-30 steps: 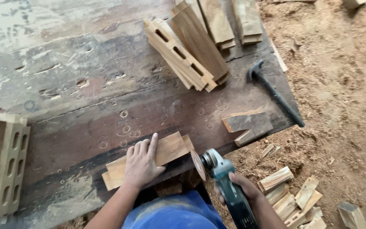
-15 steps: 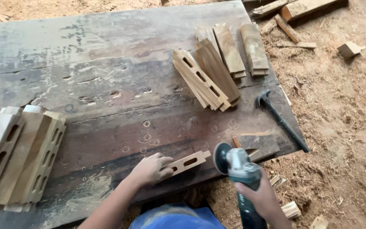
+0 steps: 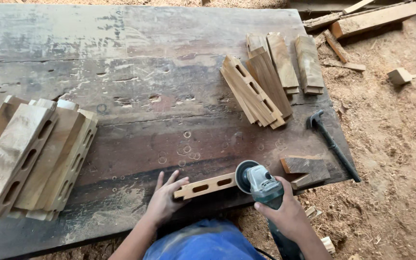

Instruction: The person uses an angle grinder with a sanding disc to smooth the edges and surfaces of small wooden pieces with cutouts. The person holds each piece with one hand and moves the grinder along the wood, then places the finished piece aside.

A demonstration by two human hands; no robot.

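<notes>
The left hand [image 3: 163, 201] presses a narrow, pale wooden slat with two oblong slots [image 3: 205, 186] down on its edge at the near edge of the dark, scarred plank workbench [image 3: 145, 86], fingers spread over the slat's left end. The right hand [image 3: 285, 212] is closed around the body of a grey-green angle grinder [image 3: 258, 182], whose round disc meets the slat's right end.

The slat stands on a thin edge, held only by one bare hand; if the disc bites, it could tip or kick sideways, dragging fingers toward the wheel. It also sits close to the bench's near edge and could slide off.

A large stack of slotted boards [image 3: 30, 159] lies at the left edge, a smaller pile of slats [image 3: 266, 82] towards the far right corner. A black claw hammer [image 3: 333, 144] overhangs the right edge and could be knocked into the sawdust. A small wedge-shaped offcut [image 3: 306, 168] just right of the grinder could snag it.
</notes>
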